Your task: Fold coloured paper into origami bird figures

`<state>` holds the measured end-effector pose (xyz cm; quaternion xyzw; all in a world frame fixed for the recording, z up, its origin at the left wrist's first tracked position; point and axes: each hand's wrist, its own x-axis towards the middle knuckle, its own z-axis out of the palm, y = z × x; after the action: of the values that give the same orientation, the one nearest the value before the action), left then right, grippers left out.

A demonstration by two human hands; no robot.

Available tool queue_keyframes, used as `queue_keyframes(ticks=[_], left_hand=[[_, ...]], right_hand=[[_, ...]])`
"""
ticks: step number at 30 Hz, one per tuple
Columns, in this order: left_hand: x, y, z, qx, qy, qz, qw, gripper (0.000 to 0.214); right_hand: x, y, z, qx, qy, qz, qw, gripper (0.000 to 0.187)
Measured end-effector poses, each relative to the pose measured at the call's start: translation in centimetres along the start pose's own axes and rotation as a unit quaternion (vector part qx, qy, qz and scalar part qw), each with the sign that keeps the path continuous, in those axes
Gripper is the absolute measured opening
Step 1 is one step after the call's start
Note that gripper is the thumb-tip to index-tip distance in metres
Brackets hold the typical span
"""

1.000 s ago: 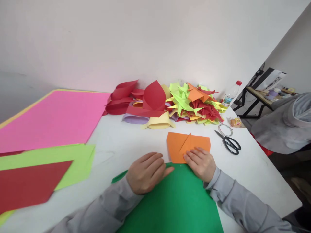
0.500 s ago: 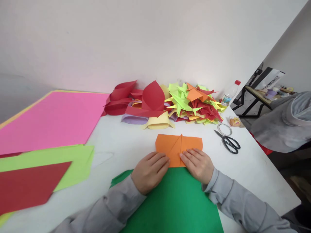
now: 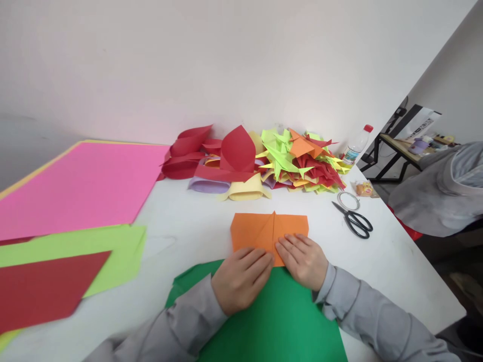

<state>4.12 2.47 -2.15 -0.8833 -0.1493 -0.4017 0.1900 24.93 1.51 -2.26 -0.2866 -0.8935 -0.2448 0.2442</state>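
A folded orange paper (image 3: 251, 229) lies at the table's middle, with a vertical centre crease, a slanted fold left of it and a small peak on its top edge. At its lower left edge, my left hand (image 3: 243, 279) has its fingers closed together on the paper, fingertips near the centre line. My right hand (image 3: 304, 259) lies with fingers stretched flat on the paper's right half. Under both forearms is a large green sheet (image 3: 271, 317), its top edge at the orange paper's lower edge.
Red folded shapes (image 3: 237, 151) and a pile of paper pieces (image 3: 302, 161) stand along the wall. Black scissors (image 3: 356, 221), a tape roll (image 3: 348, 201), a wrapped snack (image 3: 364, 189) and a bottle (image 3: 356, 146) are at right. Pink sheets (image 3: 86, 191) lie left. A person's grey sleeve (image 3: 445, 186) shows far right.
The orange paper has shifted slightly left and toward me. My left hand has moved right and a little nearer, close to my right hand, which moved slightly left.
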Motion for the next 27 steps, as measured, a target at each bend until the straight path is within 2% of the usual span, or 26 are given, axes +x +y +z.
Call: queue_keyframes(ticks=[4,9,14,20,24,27], left_hand=[[-0.2,-0.3,0.0,0.005,0.014,-0.007,1.000,0.026],[0.0,-0.4,-0.3,0.010,0.001,0.001,1.000,0.024],[-0.7,-0.3,0.4,0.018,0.020,-0.011,1.000,0.027],[-0.4,-0.3,0.3,0.038,-0.006,-0.009,0.999,0.026],[-0.2,-0.3,0.1,0.054,-0.043,-0.004,0.998,0.028],[-0.7,-0.5,0.2,0.051,-0.048,-0.010,0.997,0.028]], right_hand=[[-0.2,0.5,0.1,-0.012,-0.009,0.011,1.000,0.030],[-0.2,0.5,0.2,-0.015,-0.001,0.009,1.000,0.029],[-0.1,0.4,0.1,-0.012,-0.001,0.012,1.000,0.029],[-0.2,0.3,0.2,-0.006,-0.009,0.012,1.000,0.029],[-0.6,0.3,0.8,0.016,-0.033,0.010,0.999,0.031],[-1.2,0.8,1.3,0.053,-0.045,0.018,0.997,0.029]])
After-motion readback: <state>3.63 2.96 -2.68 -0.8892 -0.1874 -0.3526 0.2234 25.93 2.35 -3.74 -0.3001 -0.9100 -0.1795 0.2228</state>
